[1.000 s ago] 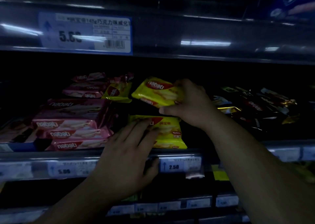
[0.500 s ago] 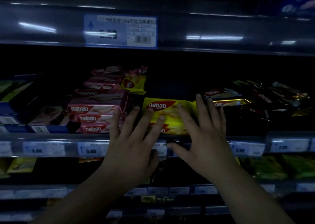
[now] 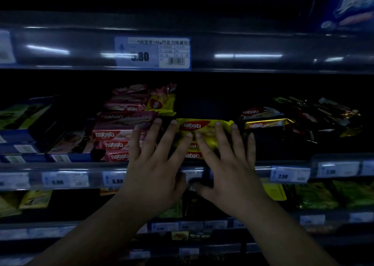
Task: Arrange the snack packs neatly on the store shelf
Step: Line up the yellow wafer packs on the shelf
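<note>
Now both hands lie flat and spread on the yellow stack, gripping nothing. My left hand (image 3: 153, 176) has its fingers fanned over the stack's left edge, with the outer fingertips reaching onto the pink packs (image 3: 113, 136) beside it. My right hand (image 3: 228, 170) presses the right half of the top yellow pack (image 3: 202, 127), fingers open, palm low against the shelf rail (image 3: 60, 176).

A second ago the right hand was pinching that pack in the air above the pile while the left steadied the ones below. Since then it has set the pack down and let go, and both hands have gone to patting the pile square. So the pack is placed; what remains, I judge, is truing it up with the two yellow packs under it, whose red logos peek out between my fingers.

The yellow stack sits at the front of the middle shelf, between the pink packs on its left and the dark packs (image 3: 265, 122) on its right, apart from the latter by a gap. One more yellow pack (image 3: 160, 105) lies askew farther back, leaning on the pink pile, and likely wants moving next. The light is poor, so I cannot be sure the stack's back edges line up. A price tag (image 3: 152, 53) hangs on the shelf above.
</note>
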`<control>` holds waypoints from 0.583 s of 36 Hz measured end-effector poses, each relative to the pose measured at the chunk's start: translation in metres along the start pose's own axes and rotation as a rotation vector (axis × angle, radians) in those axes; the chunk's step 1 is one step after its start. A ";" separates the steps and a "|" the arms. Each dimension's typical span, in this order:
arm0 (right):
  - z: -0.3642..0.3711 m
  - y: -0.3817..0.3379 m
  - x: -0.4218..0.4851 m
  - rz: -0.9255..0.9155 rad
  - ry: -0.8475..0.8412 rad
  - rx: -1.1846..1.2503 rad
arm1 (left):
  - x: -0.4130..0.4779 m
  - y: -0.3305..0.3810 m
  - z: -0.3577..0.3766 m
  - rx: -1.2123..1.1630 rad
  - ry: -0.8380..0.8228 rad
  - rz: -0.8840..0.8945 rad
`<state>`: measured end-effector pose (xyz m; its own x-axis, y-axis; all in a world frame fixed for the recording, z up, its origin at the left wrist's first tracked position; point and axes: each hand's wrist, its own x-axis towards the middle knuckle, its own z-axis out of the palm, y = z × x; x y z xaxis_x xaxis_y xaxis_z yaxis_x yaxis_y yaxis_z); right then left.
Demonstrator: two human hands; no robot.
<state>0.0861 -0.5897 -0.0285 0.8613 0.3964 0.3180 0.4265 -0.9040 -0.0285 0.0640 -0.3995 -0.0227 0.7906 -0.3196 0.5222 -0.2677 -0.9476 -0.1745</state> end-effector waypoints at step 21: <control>-0.022 -0.076 0.049 -0.038 -0.001 -0.016 | 0.014 -0.077 -0.032 -0.006 -0.083 -0.080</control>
<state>0.0900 -0.5047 0.0098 0.8449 0.4303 0.3176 0.4544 -0.8908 -0.0017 0.0785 -0.3310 0.0246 0.8524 -0.2420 0.4635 -0.2047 -0.9701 -0.1301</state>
